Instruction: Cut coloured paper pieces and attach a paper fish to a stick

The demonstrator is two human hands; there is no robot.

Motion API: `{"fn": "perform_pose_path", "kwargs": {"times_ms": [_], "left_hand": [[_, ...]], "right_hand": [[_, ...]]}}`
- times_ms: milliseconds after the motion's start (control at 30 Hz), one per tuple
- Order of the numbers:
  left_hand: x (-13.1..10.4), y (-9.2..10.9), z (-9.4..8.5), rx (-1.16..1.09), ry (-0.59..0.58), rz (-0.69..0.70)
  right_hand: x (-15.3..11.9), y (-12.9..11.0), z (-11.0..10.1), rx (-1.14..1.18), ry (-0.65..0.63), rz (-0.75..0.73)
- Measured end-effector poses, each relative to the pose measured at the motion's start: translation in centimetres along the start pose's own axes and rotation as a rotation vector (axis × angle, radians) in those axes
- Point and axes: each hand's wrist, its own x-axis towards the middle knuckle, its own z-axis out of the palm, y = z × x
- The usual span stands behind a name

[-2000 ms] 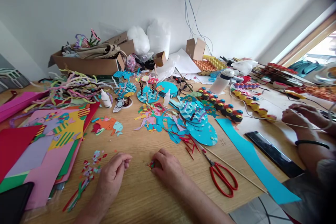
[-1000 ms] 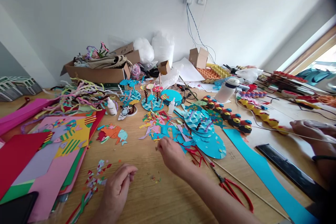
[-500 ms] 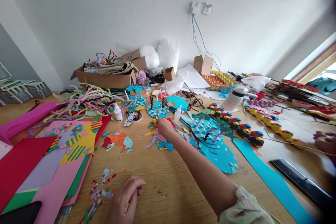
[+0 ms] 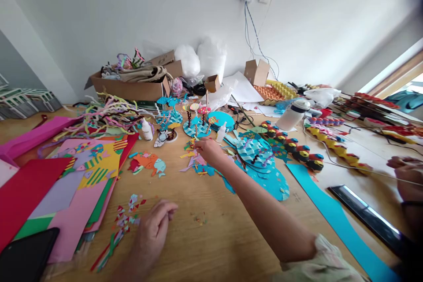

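My right hand (image 4: 209,152) reaches to a heap of coloured paper scraps (image 4: 200,167) mid-table. Its fingers are pinched together at the heap's far edge; what is between them is too small to make out. My left hand (image 4: 156,224) rests closed near the front of the table, fingers curled in, with nothing visible in it. Small paper snippets (image 4: 127,216) lie just left of it. Behind my right hand stand round blue bases (image 4: 196,128) with paper fish on twisted stems. Cut-out paper fish (image 4: 150,163) lie between my hands and the back. A glue bottle (image 4: 221,132) stands close to my right hand.
Coloured paper sheets (image 4: 79,211) and a dark phone (image 4: 28,251) are at left. Pipe cleaners (image 4: 109,116) and a cardboard box (image 4: 132,89) sit behind. Blue woven paper pieces (image 4: 256,154), a tumbler (image 4: 292,115) and another person's hand (image 4: 405,169) are at right.
The view has tilted slightly down. My right hand stays at the paper scraps with its fingers pinched, and my left hand remains curled on the table.
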Motion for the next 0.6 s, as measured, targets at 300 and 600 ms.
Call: {"fn": "perform_pose_path", "kwargs": {"times_ms": [300, 600], "left_hand": [[0.1, 0.3, -0.1, -0.011, -0.021, -0.062], [-0.3, -0.2, 0.0, -0.027, -0.024, -0.106]], "right_hand": [[-11.9, -4.4, 1.7, 0.158, -0.121, -0.372], [-17.1, -3.7, 2.7, 0.091, -0.059, -0.381]]}}
